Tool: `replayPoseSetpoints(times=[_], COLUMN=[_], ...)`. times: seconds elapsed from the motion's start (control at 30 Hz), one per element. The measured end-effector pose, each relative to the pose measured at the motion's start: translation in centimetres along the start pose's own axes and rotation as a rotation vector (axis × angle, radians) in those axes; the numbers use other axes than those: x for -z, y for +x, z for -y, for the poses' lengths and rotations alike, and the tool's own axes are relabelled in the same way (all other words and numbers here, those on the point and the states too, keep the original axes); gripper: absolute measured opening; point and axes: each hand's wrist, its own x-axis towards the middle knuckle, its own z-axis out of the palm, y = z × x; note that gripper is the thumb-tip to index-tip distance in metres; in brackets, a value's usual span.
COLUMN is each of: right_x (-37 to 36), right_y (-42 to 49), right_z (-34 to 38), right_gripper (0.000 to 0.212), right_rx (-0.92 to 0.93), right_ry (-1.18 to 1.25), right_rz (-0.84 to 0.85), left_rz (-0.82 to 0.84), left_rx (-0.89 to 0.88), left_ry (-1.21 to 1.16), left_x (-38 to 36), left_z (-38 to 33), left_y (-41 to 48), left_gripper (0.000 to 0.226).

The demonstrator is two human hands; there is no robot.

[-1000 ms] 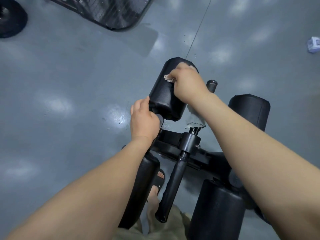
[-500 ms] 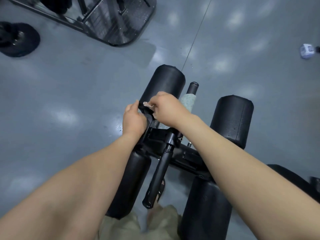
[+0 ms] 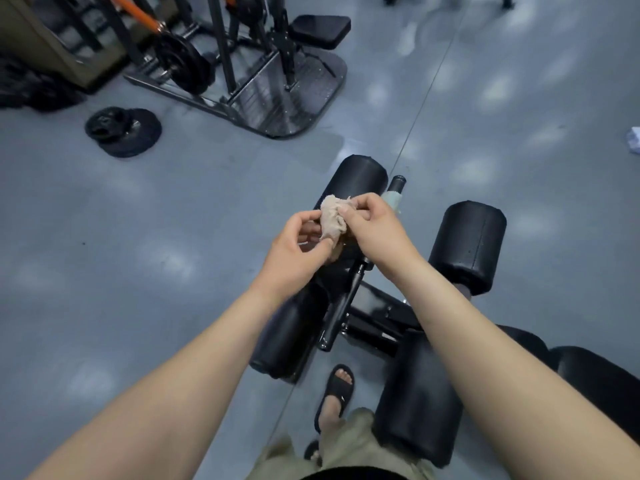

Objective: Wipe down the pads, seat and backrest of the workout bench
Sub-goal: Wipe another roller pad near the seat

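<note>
Obs.: Both your hands are raised just above the far-left roller pad of the bench. Neither one touches upholstery.

Cloth: the beige cloth sits bunched between the hands, clear of the pad below it.

Left hand: fingers curled, thumb and fingertips pinching the cloth's lower edge.

Right hand: thumb and forefinger nip the cloth's right side; the other fingers are folded in.

Bench layout: far-right pad stands well apart to the right. Near-left pad and near-right pad flank the centre bar. A dark cushion, likely the seat, runs off the right edge. The backrest is not in view.

Step, as judged: you are regathering the cloth for a fresh face, between wiping passes on the roller pads. Which pads are already done cannot be told from their surfaces.

Next move calls for: one hand taking the cloth in a flat, firm wad. Bring it down onto a pad and sweep round the curve. The free hand can steady the roller, since it looks able to spin.

Surroundings: weight plates lie on the grey floor, far left. Your sandalled foot is between the near pads.
</note>
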Motion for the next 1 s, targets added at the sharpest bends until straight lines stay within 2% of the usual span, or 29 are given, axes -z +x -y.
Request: replayPoseSetpoints(times=[0.17, 0.23, 0.3, 0.4, 0.53, 0.63, 0.73, 0.9, 1.0], right_x=[0.2, 0.3, 0.8, 2.3, 4.6, 5.8, 7.1, 10.1, 13.3], right_y=[-7.1, -9.3, -11.6, -14.7, -17.9, -18.6, -18.3, -17.6, -17.6], right_z=[-0.9, -1.5, -1.6, -2.0, -2.6, -3.2, -3.4, -4.4, -5.0], right_gripper=[0.016, 0.017, 0.009, 0.012, 0.022, 0.022, 0.021, 0.024, 0.028], right_rx=[-0.094, -0.093, -0.079, -0.034, -0.027, 0.006, -0.08, -0.221, -0.26], right_ry=[0.061, -0.001, -0.089, -0.224, -0.246, -0.307, -0.086, 0.233, 0.222], right_rz=[0.015, 0.019, 0.016, 0.04, 0.237, 0.264, 0.207, 0.206, 0.268], left_rz=[0.033, 0.034, -0.031, -0.092, -0.001, 0.057, -0.006, -0.075, -0.147], left_rx=[0.064, 0.072, 0.087, 0.139, 0.208, 0.238, 0.224, 0.287, 0.294], left_ry=[-0.117, -0.075, -0.008, 0.007, -0.028, -0.073, 0.0, 0.024, 0.012], left_x=[-0.1, -0.3, -0.4, -0.8, -1.6, -2.4, -3.4, -6.8, -10.6], left_z=[0.8, 1.4, 1.5, 0.9, -0.7, -1.7, -2.8, -3.9, -6.1], left_y=[-6.8, -9.2, -11.1, -13.7, -16.4, -17.8, -19.0, -20.0, -19.9], left_gripper=[0.051, 0.038, 0.01, 0.022, 0.029, 0.037, 0.041, 0.024, 0.022])
